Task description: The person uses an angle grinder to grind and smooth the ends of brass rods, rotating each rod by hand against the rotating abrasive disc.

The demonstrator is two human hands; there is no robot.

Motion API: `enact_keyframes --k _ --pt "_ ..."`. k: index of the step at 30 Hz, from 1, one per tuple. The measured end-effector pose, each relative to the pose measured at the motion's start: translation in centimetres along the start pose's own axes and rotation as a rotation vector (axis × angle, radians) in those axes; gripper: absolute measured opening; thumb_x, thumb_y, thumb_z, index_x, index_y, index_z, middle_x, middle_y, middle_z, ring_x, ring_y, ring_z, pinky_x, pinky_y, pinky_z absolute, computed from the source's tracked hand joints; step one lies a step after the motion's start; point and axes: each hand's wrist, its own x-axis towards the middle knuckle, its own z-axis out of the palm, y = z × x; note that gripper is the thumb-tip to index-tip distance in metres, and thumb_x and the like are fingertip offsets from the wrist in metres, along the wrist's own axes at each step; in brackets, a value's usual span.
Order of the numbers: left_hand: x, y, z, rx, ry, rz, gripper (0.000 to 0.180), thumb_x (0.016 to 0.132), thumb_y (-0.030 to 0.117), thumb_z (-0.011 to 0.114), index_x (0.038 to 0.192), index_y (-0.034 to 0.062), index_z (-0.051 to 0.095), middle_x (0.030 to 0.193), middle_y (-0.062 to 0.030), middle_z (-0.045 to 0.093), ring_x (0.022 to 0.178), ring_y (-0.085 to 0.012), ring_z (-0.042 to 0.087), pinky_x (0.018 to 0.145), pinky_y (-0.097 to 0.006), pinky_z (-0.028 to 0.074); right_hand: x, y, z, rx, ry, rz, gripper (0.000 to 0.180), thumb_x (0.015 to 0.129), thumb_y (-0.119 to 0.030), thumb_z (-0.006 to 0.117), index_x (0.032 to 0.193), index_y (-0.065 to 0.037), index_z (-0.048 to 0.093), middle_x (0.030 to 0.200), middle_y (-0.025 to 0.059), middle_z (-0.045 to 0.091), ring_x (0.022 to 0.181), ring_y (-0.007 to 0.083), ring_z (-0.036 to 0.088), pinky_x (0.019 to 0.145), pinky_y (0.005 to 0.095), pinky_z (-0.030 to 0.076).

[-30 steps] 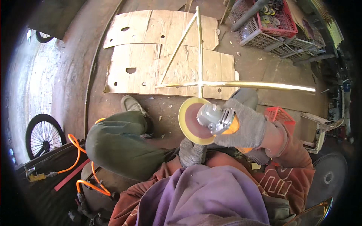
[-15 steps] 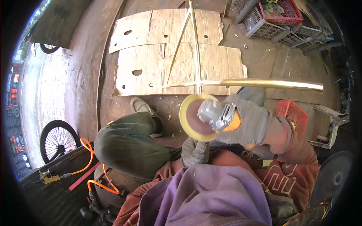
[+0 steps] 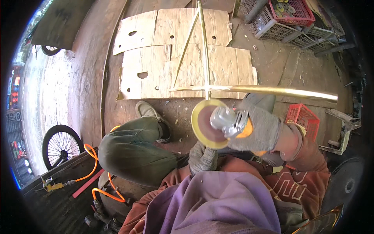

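An angle grinder [image 3: 230,121] is in my right hand [image 3: 261,126], which wears a grey knit glove and wraps around its yellow-orange body. Its round disc [image 3: 204,124], brownish with a yellow rim, looks smeared and faces up toward me. My left hand [image 3: 203,158], also gloved in grey, is closed just below the disc. Whatever it may be gripping is hidden from view. Beyond the disc is a gold-coloured tube frame [image 3: 272,90], with one long tube running right and two slimmer ones meeting at the far end. The disc overlaps the near end of the upright tube in view; I cannot tell whether they touch.
Flattened cardboard [image 3: 148,70] lies beneath the frame. Crates [image 3: 272,29] of discs stand far right, and a red basket [image 3: 302,119] sits right of my arm. An orange air hose [image 3: 93,163] coils at left, near a spoked wheel [image 3: 62,146]. A fan [image 3: 346,183] is at lower right.
The grinder and my right hand have shifted slightly right, and the disc is tilted a little differently. My left hand stays closed in nearly the same place.
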Motion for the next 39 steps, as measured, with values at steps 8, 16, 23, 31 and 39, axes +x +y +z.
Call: enact_keyframes --k 8,16,23,31,39 --pt "0.5 -0.3 -0.4 0.126 -0.041 -0.049 0.038 0.102 0.036 0.070 0.115 0.0004 0.071 0.088 -0.0010 0.070 0.075 -0.0091 0.058 0.067 -0.029 0.048 -1.0 0.1 0.4 0.091 0.119 0.123 0.065 0.073 -0.035 0.095 0.117 -0.001 0.063 0.102 0.0109 0.072 0.094 0.0237 0.068 0.086 0.0401 0.053" --pt "1.2 2.8 -2.6 0.056 -0.008 0.000 0.037 0.101 0.035 0.070 0.113 0.0006 0.072 0.086 -0.0007 0.069 0.074 -0.0088 0.058 0.066 -0.028 0.048 0.1 -0.1 1.3 0.070 0.099 -0.081 0.067 0.075 -0.035 0.094 0.121 -0.001 0.059 0.108 0.0171 0.071 0.099 0.0298 0.071 0.087 0.0405 0.056" --pt "0.6 5.3 -4.9 0.020 0.052 0.077 0.036 0.101 0.035 0.071 0.111 0.0007 0.072 0.084 -0.0004 0.068 0.073 -0.0085 0.058 0.065 -0.028 0.047 2.8 -2.1 3.8 0.000 0.010 -0.182 0.072 0.073 -0.040 0.093 0.123 -0.001 0.060 0.108 0.0179 0.070 0.101 0.0321 0.072 0.087 0.0423 0.056" --pt "0.2 5.1 -6.1 -0.091 0.113 0.185 0.035 0.101 0.035 0.071 0.108 0.0009 0.073 0.081 -0.0001 0.067 0.072 -0.0082 0.057 0.064 -0.028 0.047 3.3 -1.8 4.6 0.084 -0.049 -0.279 0.078 0.071 -0.042 0.094 0.128 0.000 0.059 0.109 0.0184 0.071 0.101 0.0318 0.072 0.088 0.0415 0.057" --pt "-1.1 7.5 -6.9 0.054 0.179 0.071 0.036 0.101 0.037 0.071 0.107 0.0014 0.074 0.079 0.0013 0.064 0.070 -0.0070 0.054 0.061 -0.026 0.044 5.3 -0.3 2.4 0.289 0.023 0.000 0.085 0.073 -0.038 0.095 0.133 0.006 0.053 0.113 0.0162 0.071 0.104 0.0230 0.070 0.092 0.0359 0.057"
